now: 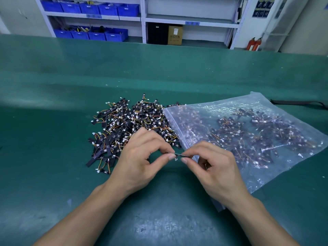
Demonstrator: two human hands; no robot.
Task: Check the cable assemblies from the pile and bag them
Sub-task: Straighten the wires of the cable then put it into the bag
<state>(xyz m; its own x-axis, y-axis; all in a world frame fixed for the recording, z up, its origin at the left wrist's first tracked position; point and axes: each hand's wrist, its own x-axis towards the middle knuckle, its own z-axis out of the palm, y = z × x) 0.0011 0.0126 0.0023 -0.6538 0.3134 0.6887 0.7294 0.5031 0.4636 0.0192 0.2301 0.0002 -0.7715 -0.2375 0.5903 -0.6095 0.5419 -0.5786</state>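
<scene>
Item under check: one cable assembly [178,155], held at the near edge of the pile [131,125], just beside the mouth of the bag [248,135]. The left hand [142,157] and right hand [213,167] each pinch one end, grip closed between thumb and forefinger. Recommended: keep the pinch at the ends, roll the strip to view both faces, confirm the white connector [176,159] is seated, then bag it. The table [53,139] carries all.

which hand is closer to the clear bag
Right. The right hand overlaps the clear bag's zip edge; the left hand is left of it, by the pile. Both pinch one cable assembly.
</scene>
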